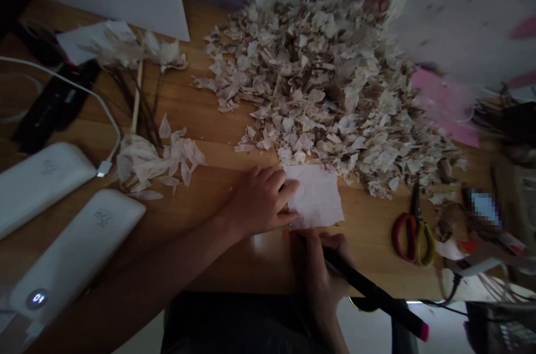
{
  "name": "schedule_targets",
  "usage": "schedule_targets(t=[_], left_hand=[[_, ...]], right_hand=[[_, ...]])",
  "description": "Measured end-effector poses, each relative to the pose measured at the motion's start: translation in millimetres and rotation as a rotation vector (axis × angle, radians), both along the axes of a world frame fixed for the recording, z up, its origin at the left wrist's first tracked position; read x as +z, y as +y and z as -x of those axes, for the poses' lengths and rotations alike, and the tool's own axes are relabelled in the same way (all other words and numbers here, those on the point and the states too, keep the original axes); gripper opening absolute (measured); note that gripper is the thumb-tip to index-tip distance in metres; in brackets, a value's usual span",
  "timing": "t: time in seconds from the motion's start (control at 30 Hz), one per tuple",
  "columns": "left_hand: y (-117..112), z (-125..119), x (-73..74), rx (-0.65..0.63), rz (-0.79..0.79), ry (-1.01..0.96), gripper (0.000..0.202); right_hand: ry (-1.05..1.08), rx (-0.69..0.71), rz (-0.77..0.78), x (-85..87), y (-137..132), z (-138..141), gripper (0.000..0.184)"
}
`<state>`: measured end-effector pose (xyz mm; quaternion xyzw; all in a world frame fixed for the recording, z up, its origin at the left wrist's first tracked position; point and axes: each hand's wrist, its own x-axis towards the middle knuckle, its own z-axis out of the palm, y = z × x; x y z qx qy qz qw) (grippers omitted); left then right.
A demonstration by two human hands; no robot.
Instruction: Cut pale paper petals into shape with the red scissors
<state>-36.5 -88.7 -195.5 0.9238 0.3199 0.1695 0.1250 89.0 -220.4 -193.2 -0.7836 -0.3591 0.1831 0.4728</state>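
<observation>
A small white sheet of paper (318,197) with an uneven edge and faint pink marks along its top lies on the wooden table. My left hand (259,200) rests at its left side, thumb and forefinger spread apart on the paper. Just below the sheet, my right hand (322,270) is closed around a black marker (377,295) with a pink end. The marker slants down to the right; its tip is hidden by my fingers.
A large heap of dry pale petals (330,86) spreads behind the paper. Scissors (414,231) with red and yellow handles lie to the right. On the left are two white power banks (79,253), a white cable (84,86) and pale petal flowers (138,158) on stems.
</observation>
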Motion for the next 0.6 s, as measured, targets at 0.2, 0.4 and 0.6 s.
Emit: schedule_targets(t=[0.2,0.4,0.6], left_hand=[[0,-1,-0.3,0.009,0.019,0.001,0.052],[0,0,0.7,-0.003,0.049,0.033,0.052],[-2,4,4.0,-0.002,0.226,-0.208,0.067]], right_hand=[[-0.001,0.116,-0.073,13.1,15,6,0.031],[0.074,0.104,-0.086,9.2,11,4,0.030],[0.260,-0.034,-0.204,5.2,8,-3,0.033]])
